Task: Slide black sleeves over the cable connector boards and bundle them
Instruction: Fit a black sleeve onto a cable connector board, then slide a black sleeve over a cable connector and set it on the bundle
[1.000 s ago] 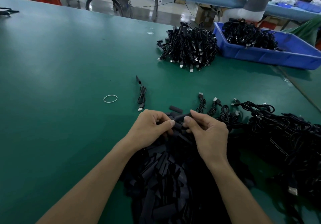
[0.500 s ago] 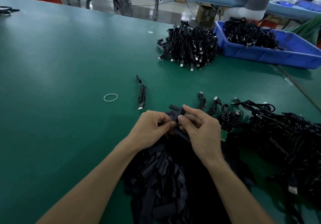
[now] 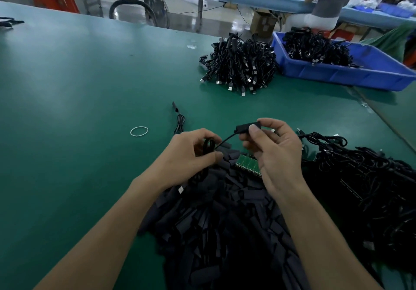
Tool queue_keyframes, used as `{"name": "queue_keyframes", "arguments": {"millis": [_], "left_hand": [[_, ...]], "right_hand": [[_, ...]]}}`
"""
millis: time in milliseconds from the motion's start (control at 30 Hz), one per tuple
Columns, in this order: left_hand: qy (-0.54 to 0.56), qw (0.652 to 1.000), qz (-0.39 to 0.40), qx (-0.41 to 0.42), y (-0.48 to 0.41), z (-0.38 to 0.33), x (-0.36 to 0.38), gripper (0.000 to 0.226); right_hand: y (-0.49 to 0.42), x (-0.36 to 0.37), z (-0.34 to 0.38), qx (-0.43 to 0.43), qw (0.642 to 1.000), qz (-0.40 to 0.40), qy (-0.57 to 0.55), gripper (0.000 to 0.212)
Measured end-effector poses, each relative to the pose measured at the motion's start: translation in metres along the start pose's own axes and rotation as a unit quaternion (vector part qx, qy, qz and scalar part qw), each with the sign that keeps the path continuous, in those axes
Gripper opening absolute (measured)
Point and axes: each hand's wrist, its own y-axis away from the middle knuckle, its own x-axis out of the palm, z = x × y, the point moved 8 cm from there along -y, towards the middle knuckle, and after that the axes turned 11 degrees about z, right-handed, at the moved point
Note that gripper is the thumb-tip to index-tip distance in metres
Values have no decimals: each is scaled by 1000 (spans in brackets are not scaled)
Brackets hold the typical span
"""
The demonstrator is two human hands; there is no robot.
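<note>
My right hand (image 3: 272, 154) pinches a black sleeve (image 3: 246, 127) that sits on the end of a thin black cable, lifted above the table. My left hand (image 3: 191, 154) grips the coiled part of that cable (image 3: 208, 146). Below both hands lies a big heap of loose black sleeves (image 3: 225, 222). A green connector board (image 3: 248, 163) lies on the heap, partly hidden by my right hand. A mass of unsleeved black cables (image 3: 360, 177) spreads to the right.
One coiled cable (image 3: 179, 120) and a white rubber band (image 3: 139, 131) lie on the green table (image 3: 78, 87) to the left. Further back are a pile of bundled cables (image 3: 240, 66) and a blue bin (image 3: 360, 73) full of cables. A person sits at the far bench.
Both hands have risen from the sleeve heap. The right hand now holds a sleeved cable end up high, and the left hand has taken hold of the cable's coil. The green board is uncovered.
</note>
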Motion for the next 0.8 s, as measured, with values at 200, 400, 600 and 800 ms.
{"name": "queue_keyframes", "arguments": {"millis": [200,400,600,800], "left_hand": [[50,986,-144,-67,-17,16,-35,33],[-36,954,-235,-185,-48,38,-68,33],[-102,934,-114,-323,-62,69,-55,77],[-148,964,-202,-88,-49,8,-32,30]], "right_hand": [[-2,-14,9,13,884,92,458,36],[9,-8,-17,63,656,251,709,39],[4,-6,-10,45,655,270,705,29],[-12,-17,11,7,683,205,701,25]]}}
